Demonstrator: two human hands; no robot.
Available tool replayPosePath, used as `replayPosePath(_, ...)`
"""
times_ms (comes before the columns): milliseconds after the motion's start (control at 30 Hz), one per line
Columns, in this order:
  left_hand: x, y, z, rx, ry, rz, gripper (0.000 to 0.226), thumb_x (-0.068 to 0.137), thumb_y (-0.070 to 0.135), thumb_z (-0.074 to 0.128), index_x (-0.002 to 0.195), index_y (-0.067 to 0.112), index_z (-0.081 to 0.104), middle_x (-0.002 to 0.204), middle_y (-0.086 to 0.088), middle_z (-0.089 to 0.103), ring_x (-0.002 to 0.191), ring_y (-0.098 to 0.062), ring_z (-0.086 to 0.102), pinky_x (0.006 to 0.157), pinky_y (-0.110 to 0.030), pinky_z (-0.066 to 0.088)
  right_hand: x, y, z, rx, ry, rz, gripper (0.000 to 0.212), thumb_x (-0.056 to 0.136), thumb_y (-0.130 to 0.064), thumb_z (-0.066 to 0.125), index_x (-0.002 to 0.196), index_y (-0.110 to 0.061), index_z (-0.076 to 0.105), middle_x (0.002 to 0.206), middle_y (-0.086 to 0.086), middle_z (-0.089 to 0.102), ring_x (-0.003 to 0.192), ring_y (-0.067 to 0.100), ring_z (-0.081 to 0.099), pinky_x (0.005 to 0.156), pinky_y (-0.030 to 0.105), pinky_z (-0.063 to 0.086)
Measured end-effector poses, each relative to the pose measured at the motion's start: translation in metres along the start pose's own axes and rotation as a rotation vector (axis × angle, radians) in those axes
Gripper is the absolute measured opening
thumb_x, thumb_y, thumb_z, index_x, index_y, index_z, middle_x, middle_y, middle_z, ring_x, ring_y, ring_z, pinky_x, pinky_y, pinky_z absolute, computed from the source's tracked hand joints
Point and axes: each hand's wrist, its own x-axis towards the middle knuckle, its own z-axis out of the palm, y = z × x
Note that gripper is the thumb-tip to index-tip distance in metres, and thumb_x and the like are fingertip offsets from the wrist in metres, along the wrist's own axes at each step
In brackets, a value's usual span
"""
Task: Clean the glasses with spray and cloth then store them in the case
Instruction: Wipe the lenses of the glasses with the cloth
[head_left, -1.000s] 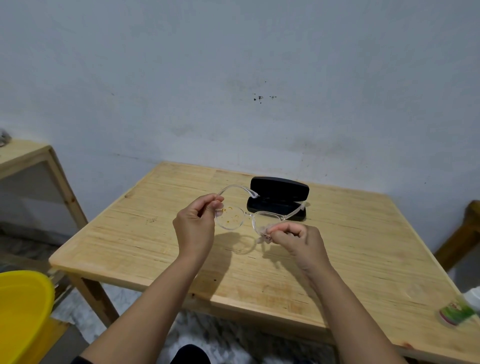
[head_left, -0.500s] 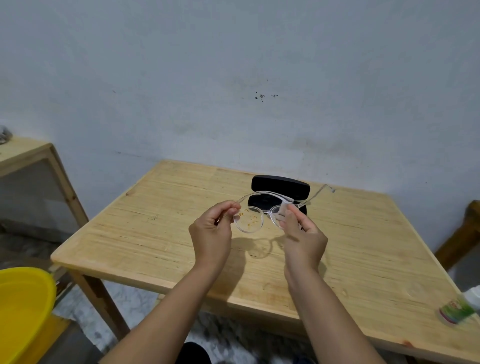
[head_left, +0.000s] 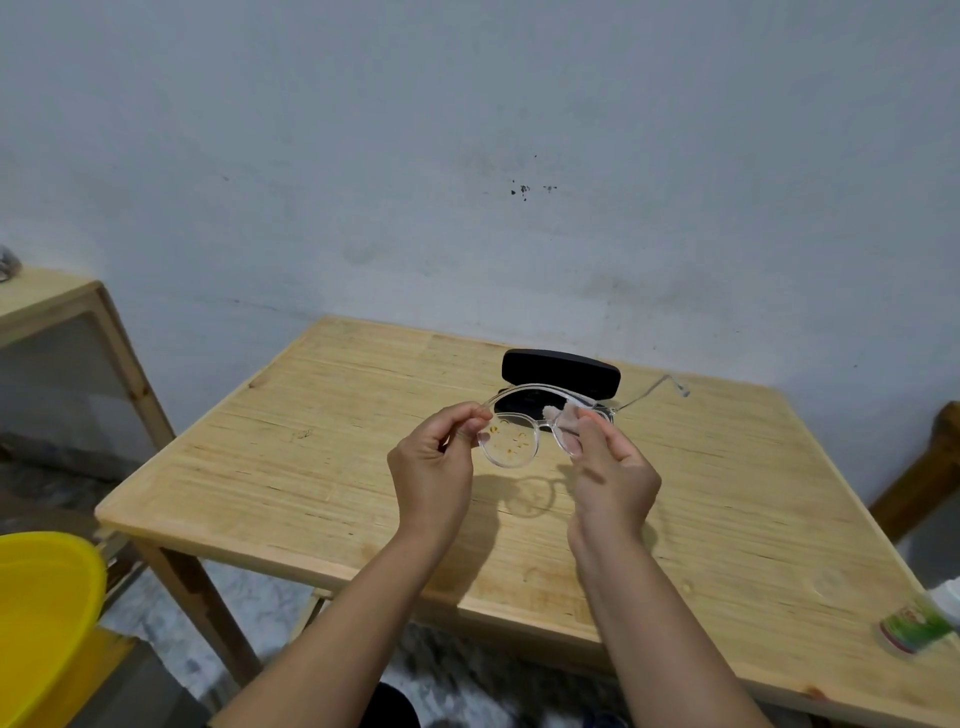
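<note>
Clear-framed glasses (head_left: 511, 441) are held above the wooden table (head_left: 291, 452), temples unfolded and pointing away from me. The left lens carries yellowish specks. My left hand (head_left: 434, 470) pinches the frame at its left corner. My right hand (head_left: 610, 475) grips the right lens, thumb and fingers on either side of it; a small pale piece, maybe cloth, shows behind that lens. The black glasses case (head_left: 561, 376) lies open on the table just behind the glasses. A spray bottle (head_left: 919, 621) with a green label lies at the table's right edge, partly cut off.
A yellow plastic basin (head_left: 41, 618) sits low at the left, beside the table. A second wooden table (head_left: 57, 301) stands at the far left against the wall. A wooden piece of furniture (head_left: 930, 467) rises at the right.
Both hands lifted the glasses and drew closer together. My right hand moved from the frame's lower edge up onto the right lens; the right temple now sticks out to the right.
</note>
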Motion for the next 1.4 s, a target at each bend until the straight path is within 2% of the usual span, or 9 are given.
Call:
replayPosePath(100,0.001,-0.001,-0.002,0.024,-0.022,0.042,0.030,0.082,0.003,0.065,0.078,0.032,0.069,0.073,0.023,0.071,0.065,-0.007,0.066,0.068,-0.019,0.054,0.003,-0.001,0.000,0.005,-0.016,0.036,0.012,0.078,-0.004,0.068,0.089,0.001,0.073,0.073,0.001,0.071,0.071,0.010,0.068,0.063,0.010,0.051)
replayPosePath(267,0.001,-0.002,-0.001,0.040,-0.021,0.056,0.028,0.081,0.002,0.066,0.080,0.029,0.070,0.074,0.023,0.071,0.064,-0.006,0.065,0.067,-0.015,0.052,0.005,-0.001,-0.003,-0.082,-0.086,0.033,0.013,0.078,-0.007,0.071,0.089,-0.003,0.073,0.076,0.002,0.070,0.066,0.008,0.064,0.058,0.010,0.049)
replayPosePath(400,0.002,-0.003,0.000,0.043,-0.019,0.054,0.023,0.081,0.002,0.066,0.083,0.024,0.071,0.074,0.024,0.071,0.066,-0.006,0.066,0.067,-0.014,0.052,0.009,-0.008,-0.006,-0.177,-0.133,0.040,0.003,0.076,-0.012,0.073,0.074,-0.009,0.073,0.065,0.001,0.067,0.061,0.013,0.062,0.061,0.017,0.048)
replayPosePath(567,0.008,-0.001,-0.003,0.062,0.017,0.036,0.026,0.082,0.006,0.066,0.079,0.031,0.070,0.071,0.025,0.070,0.068,-0.002,0.066,0.068,-0.015,0.052,0.010,-0.010,-0.011,-0.290,-0.262,-0.035,0.022,0.072,-0.002,0.067,0.051,-0.009,0.065,0.052,0.001,0.057,0.063,0.019,0.054,0.065,0.029,0.045)
replayPosePath(833,0.020,-0.003,-0.012,0.082,0.058,-0.038,0.030,0.084,0.005,0.063,0.078,0.034,0.069,0.069,0.024,0.070,0.072,0.000,0.068,0.075,-0.023,0.055,0.011,-0.008,-0.020,-0.449,-0.527,-0.098,0.017,0.072,0.006,0.058,0.058,0.014,0.058,0.051,0.000,0.064,0.056,0.006,0.062,0.061,0.019,0.048)
replayPosePath(900,0.021,-0.004,-0.014,0.088,0.066,-0.045,0.028,0.085,0.006,0.062,0.080,0.032,0.070,0.070,0.019,0.071,0.073,0.000,0.068,0.075,-0.023,0.054,0.011,-0.007,-0.022,-0.450,-0.518,-0.120,0.017,0.073,0.005,0.058,0.060,0.015,0.057,0.054,0.003,0.066,0.059,0.008,0.063,0.061,0.020,0.048)
replayPosePath(1033,0.022,-0.005,-0.019,0.103,0.080,-0.050,0.025,0.084,0.005,0.063,0.081,0.029,0.069,0.077,0.007,0.071,0.069,0.003,0.067,0.071,-0.014,0.053,0.016,-0.001,-0.025,-0.416,-0.398,-0.081,0.014,0.075,-0.005,0.064,0.062,-0.006,0.070,0.073,0.010,0.072,0.071,0.016,0.064,0.072,0.034,0.052)
replayPosePath(1133,0.021,-0.007,-0.021,0.102,0.089,-0.091,0.017,0.083,0.006,0.064,0.086,0.020,0.072,0.077,0.008,0.071,0.071,0.002,0.067,0.073,-0.017,0.055,0.013,0.004,-0.025,-0.335,-0.244,-0.012,0.009,0.082,-0.015,0.067,0.080,-0.018,0.076,0.080,0.001,0.075,0.071,0.006,0.067,0.073,0.025,0.054)
replayPosePath(1400,0.012,-0.007,-0.014,0.075,0.125,-0.157,0.013,0.081,0.006,0.067,0.086,0.017,0.073,0.076,0.015,0.069,0.064,0.008,0.063,0.064,-0.004,0.047,-0.011,0.004,-0.011,0.159,-0.201,0.366,0.010,0.090,-0.003,0.055,0.091,-0.002,0.065,0.087,0.010,0.074,0.080,0.015,0.072,0.079,0.028,0.058)
